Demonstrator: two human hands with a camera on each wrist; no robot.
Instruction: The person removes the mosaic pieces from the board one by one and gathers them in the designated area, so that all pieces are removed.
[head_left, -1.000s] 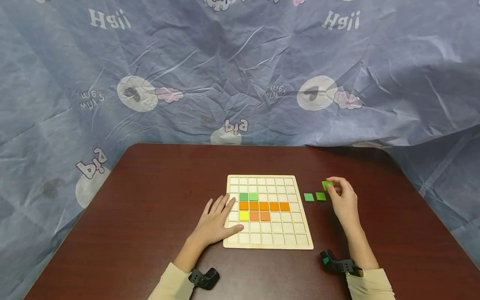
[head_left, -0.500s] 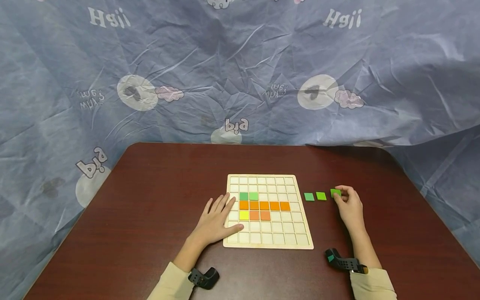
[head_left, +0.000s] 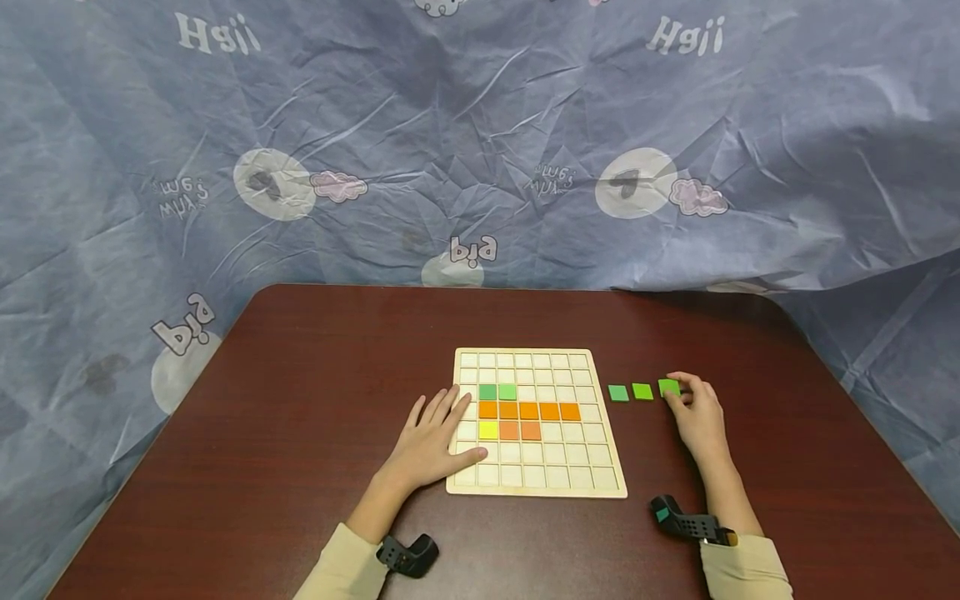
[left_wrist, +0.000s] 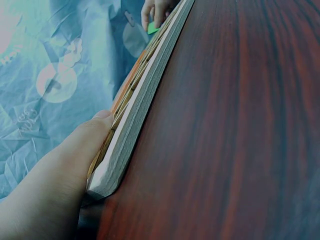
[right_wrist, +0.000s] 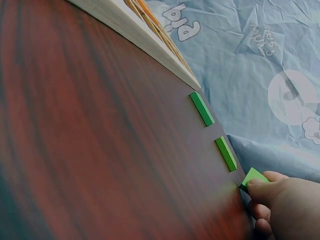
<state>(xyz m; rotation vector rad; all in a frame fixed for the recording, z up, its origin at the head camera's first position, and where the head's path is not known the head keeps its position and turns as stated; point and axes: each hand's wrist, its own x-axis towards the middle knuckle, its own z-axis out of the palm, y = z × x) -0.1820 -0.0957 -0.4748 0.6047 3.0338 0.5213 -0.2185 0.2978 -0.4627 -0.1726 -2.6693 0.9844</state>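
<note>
A light wooden grid board lies in the middle of the table in the head view. Set in its cells are two green tiles, a row of orange tiles, a yellow tile and two salmon tiles. With fingers spread, my left hand rests on the board's left edge. To the right of the board, my right hand pinches a bright green tile between thumb and fingers. In the right wrist view this tile looks tilted.
Between the board and my right hand, a teal-green tile and a lime-green tile lie on the dark red-brown table. Behind the table's far edge hangs a wrinkled blue-grey cloth with printed figures.
My right hand has moved right and toward me with the pinched green tile, and now sits in line with the two loose tiles. My left hand has stayed in place.
</note>
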